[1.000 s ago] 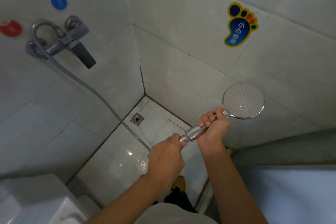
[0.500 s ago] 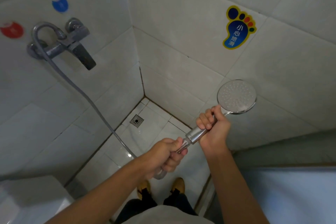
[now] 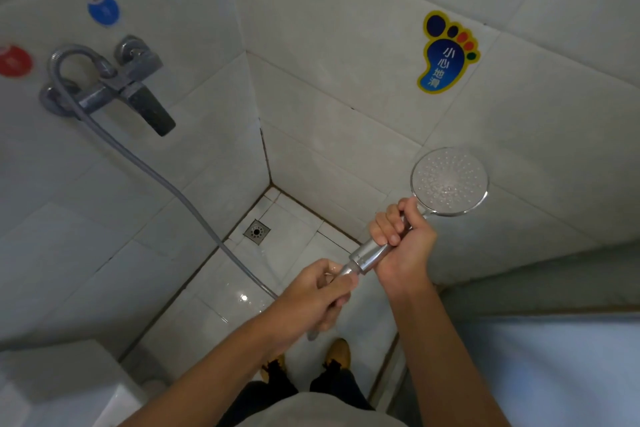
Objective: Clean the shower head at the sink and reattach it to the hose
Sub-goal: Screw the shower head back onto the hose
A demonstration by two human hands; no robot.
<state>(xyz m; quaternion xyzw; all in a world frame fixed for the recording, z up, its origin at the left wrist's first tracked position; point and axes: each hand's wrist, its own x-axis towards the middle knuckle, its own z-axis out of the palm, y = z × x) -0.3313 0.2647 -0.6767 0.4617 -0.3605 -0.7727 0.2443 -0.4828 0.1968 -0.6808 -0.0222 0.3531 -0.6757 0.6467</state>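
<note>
The head camera is showing the left hand (image 3: 313,291), lower than a second ago, curling round the hose (image 3: 166,184) nut where it is meeting the shower head (image 3: 449,181) handle; likely it is twisting the joint, loosening or tightening I cannot tell. Just beyond, the right hand (image 3: 403,246) is gripping the handle, the spray face pointing up, far right against the wall tiles (image 3: 346,107).

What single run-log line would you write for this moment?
stage: reattaching | right hand: grips shower head handle | left hand: holds hose end at handle base | joint: hidden by fingers
</note>
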